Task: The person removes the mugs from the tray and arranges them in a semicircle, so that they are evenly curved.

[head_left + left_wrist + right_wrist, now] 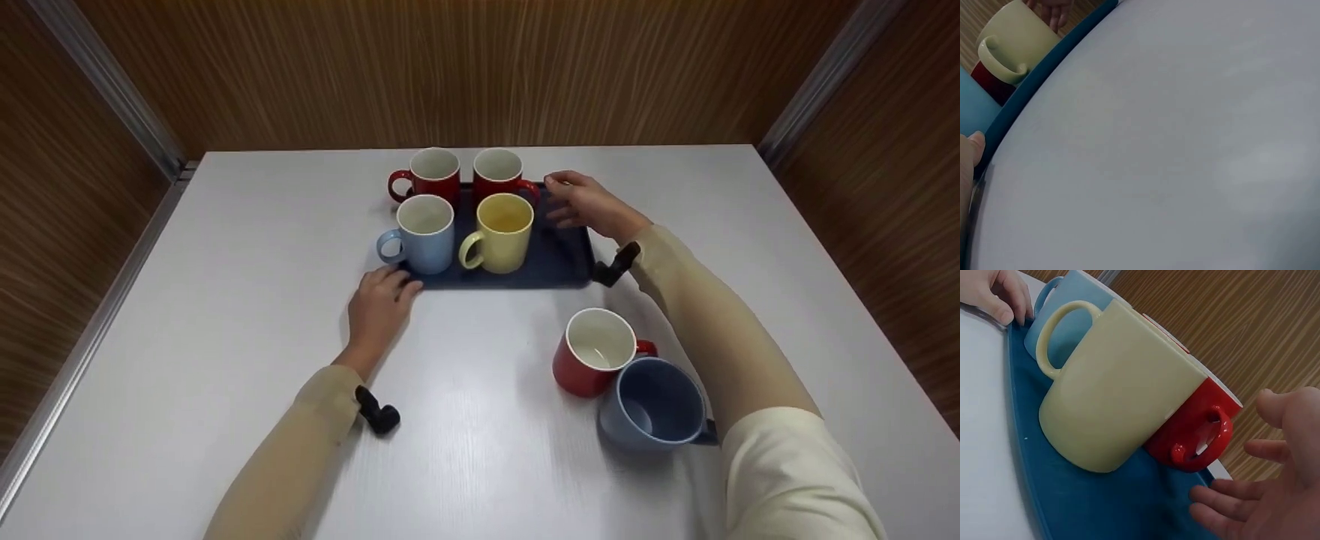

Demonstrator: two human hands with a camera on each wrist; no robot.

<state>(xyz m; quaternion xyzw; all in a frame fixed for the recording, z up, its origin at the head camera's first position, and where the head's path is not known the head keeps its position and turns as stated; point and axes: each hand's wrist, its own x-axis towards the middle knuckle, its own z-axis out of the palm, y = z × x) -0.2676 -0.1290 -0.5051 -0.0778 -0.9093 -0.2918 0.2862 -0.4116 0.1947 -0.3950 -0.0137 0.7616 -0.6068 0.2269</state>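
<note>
A dark blue tray (559, 255) bears a light blue mug (429, 247), a yellow mug (506, 244) and two red mugs at its far side, the left red mug (436, 180) and the right red mug (499, 180). At the tray's near left corner, my left hand (379, 304) holds the rim, its thumb (977, 147) against the edge. My right hand (592, 204) is beside the right red mug's handle (1216, 444), over the tray's right part. Its fingers are spread and apart from the handle, with nothing between them.
Nearer on the white table (465, 450) stand another red mug (581, 375) and a grey-blue mug (637, 427), side by side, close to my right forearm. Wood-grain panels (480, 75) enclose the table at the back and sides.
</note>
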